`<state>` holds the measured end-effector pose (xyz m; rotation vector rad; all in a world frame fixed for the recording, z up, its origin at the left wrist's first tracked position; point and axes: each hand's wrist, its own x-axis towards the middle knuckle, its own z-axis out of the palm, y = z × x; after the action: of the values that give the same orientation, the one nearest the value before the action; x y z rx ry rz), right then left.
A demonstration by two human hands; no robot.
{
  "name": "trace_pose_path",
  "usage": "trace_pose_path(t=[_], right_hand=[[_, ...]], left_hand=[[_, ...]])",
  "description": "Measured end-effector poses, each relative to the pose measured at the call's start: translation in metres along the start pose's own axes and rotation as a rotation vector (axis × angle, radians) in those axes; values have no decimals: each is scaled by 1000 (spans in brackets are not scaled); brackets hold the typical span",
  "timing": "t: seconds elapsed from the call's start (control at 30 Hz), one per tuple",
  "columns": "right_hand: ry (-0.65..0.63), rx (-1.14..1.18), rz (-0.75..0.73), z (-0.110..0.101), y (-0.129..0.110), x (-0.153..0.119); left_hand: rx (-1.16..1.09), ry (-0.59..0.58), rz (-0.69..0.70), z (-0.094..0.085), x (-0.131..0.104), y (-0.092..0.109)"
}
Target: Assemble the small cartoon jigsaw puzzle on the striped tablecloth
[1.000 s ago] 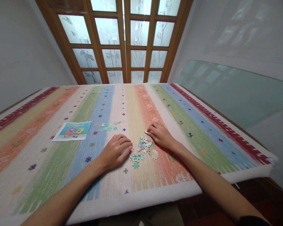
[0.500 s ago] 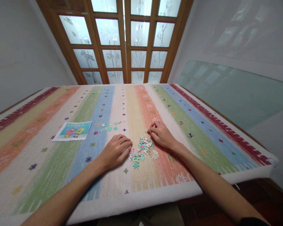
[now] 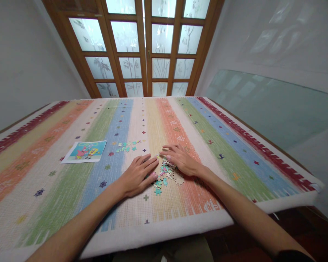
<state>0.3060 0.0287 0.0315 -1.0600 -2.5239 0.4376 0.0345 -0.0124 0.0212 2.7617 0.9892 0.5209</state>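
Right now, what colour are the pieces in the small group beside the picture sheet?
Mostly turquoise-green puzzle pieces, beside the picture sheet; head view.

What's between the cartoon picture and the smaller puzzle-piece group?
Only tablecloth, with a printed motif, between picture and group; head view shows it.

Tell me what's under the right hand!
Some puzzle pieces peek out from beside and below the right hand, on the striped cloth. The palm and fingers cover the spot beneath, so I can't tell if more are there.
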Motion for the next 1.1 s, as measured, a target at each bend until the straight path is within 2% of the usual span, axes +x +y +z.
trace_pose_path(t=[0.23, 0.47, 0.63, 0.87, 0.97, 1.1], right_hand=[[73, -5, 48, -3, 3, -3], [116, -13, 38, -6, 8, -4], [126, -29, 39, -6, 11, -4], [129, -24, 46, -8, 6, -4], [122, -33, 40, -8, 5, -4], [124, -36, 38, -7, 5, -4]], left_hand=[[93, 99, -125, 0, -3, -11], [158, 112, -248, 2, -9, -28], [189, 154, -253, 5, -11, -31], [242, 208, -223, 0, -9, -36], [244, 197, -266, -1, -4, -42], [236, 117, -338, -2, 4, -50]])
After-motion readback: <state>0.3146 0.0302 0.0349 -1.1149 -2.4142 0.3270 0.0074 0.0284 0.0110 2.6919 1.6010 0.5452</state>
